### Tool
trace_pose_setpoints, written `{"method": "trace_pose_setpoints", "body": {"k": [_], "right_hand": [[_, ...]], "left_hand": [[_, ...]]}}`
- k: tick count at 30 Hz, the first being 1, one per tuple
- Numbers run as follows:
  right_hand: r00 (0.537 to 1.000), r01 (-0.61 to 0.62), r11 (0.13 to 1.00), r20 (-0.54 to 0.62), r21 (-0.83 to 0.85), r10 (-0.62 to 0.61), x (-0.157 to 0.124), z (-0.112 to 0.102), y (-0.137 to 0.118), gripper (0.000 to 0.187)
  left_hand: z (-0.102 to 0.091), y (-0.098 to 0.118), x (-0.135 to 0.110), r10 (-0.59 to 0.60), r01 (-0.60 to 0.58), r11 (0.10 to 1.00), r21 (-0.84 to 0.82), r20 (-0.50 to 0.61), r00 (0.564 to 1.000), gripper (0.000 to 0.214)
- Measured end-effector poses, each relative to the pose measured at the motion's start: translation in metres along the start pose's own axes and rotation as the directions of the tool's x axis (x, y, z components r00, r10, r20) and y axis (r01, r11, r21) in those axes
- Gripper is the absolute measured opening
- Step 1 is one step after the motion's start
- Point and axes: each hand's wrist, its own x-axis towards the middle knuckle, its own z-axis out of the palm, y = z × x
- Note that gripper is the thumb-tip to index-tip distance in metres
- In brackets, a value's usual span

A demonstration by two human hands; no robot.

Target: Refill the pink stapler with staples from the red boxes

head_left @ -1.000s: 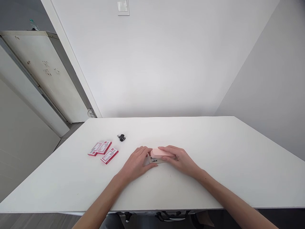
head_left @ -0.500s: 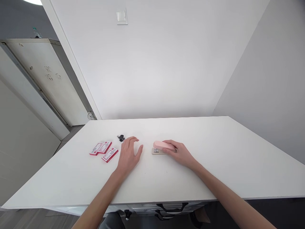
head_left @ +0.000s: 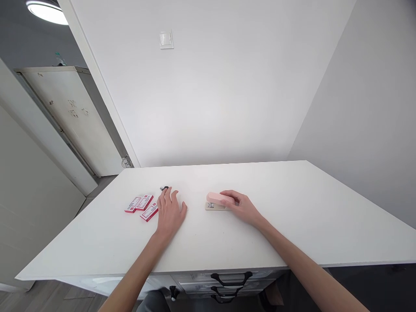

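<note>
Toward the tabletop's (head_left: 208,242) left edge, three red-and-white boxes (head_left: 144,203) lie close together, the rightmost right beside your left hand (head_left: 169,214). That hand's fingers are spread apart, their tips over a partly hidden black clip (head_left: 165,188); whether they touch it cannot be told. Farther right, between the near and far edges, sits the pink stapler (head_left: 216,198), your right hand's (head_left: 242,209) fingers and thumb clamped on its right end.
</note>
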Motion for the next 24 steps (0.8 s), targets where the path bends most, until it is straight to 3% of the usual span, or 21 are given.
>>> {"method": "trace_pose_setpoints", "body": {"k": [6,12,16,20,24], "right_hand": [[0.998,0.048,0.999,0.039,-0.016,-0.047,-0.002,-0.002,-0.002,0.044],[0.998,0.061,0.994,-0.005,0.093,-0.061,-0.001,-0.002,-0.001,0.047],[0.998,0.05,0.998,0.042,0.025,-0.051,-0.001,-0.002,0.0,0.046],[0.996,0.036,0.999,0.086,-0.003,-0.036,-0.001,-0.002,0.0,0.045],[0.994,0.052,0.998,0.09,0.041,-0.056,0.0,-0.003,0.0,0.04]], "left_hand": [[-0.005,0.004,0.0,0.055,-0.055,0.998,-0.011,0.03,0.998,0.032],[-0.019,0.002,-0.005,0.122,-0.123,0.992,0.031,0.042,0.992,0.028],[-0.042,-0.02,-0.024,0.001,-0.009,0.99,0.139,0.056,0.998,0.037],[-0.063,-0.045,-0.051,-0.102,0.075,0.982,0.171,0.159,0.982,0.056],[-0.074,-0.045,-0.068,-0.069,0.05,0.995,0.086,0.234,0.97,0.063]]}}
